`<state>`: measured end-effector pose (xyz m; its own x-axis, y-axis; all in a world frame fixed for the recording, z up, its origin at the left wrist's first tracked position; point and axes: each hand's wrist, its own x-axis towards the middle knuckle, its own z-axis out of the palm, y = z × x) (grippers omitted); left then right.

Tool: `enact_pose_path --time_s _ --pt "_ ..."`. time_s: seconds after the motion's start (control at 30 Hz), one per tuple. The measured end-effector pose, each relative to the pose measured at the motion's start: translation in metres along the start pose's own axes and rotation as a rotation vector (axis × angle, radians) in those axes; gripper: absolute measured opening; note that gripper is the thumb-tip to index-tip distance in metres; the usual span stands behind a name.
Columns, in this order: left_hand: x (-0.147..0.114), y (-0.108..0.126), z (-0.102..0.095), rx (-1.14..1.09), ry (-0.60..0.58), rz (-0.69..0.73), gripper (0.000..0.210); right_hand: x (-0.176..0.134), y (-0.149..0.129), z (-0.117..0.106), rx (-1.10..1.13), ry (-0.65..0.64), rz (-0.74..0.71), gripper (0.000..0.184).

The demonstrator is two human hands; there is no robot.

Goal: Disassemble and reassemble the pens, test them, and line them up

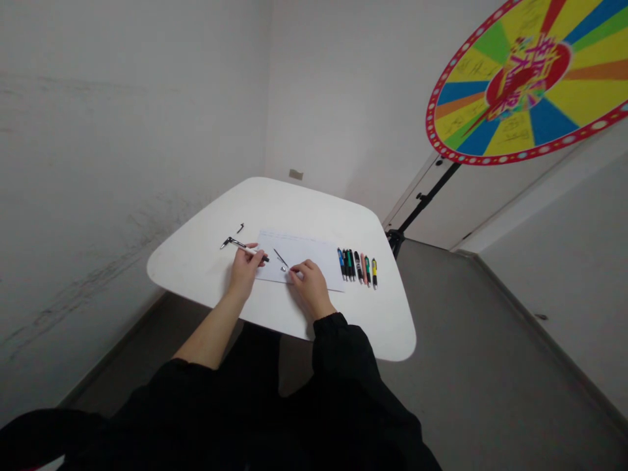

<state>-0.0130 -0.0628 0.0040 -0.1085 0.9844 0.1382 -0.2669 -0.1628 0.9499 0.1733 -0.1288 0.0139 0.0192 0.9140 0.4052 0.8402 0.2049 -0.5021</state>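
Observation:
My left hand (244, 266) is closed around a white pen barrel (250, 250) with a black end, held slantwise over the left edge of a white paper sheet (321, 252). My right hand (309, 281) rests low on the sheet, its thumb and fingertips pinched together; what they hold is too small to make out. Just beyond these fingertips lies a thin dark pen refill (280, 257). Close by is a small silver pen tip (283, 269). Past the left hand, a dark, shiny pen part (226, 243) shows near the barrel's far end.
A small black clip-like piece (240, 228) lies on the white table (196, 245) at the left. Several coloured pens (358, 267) are lined up right of the paper. A colourful prize wheel (524, 82) stands on a black stand (422, 206) behind the table, beside the walls.

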Motion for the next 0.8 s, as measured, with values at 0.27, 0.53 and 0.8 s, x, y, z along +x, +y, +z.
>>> enact_pose_path --time_s 0.27,0.53,0.8 --pt "0.001 -0.004 0.001 -0.023 -0.007 -0.007 0.045 0.028 0.019 -0.029 -0.181 -0.076 0.167 0.016" --pt "0.003 -0.007 0.000 -0.020 -0.007 0.003 0.047 0.047 0.017 -0.031 -0.288 -0.174 0.279 0.021" --pt "0.002 -0.004 0.001 -0.004 0.000 -0.006 0.045 0.060 0.005 -0.030 -0.349 -0.259 0.304 0.026"
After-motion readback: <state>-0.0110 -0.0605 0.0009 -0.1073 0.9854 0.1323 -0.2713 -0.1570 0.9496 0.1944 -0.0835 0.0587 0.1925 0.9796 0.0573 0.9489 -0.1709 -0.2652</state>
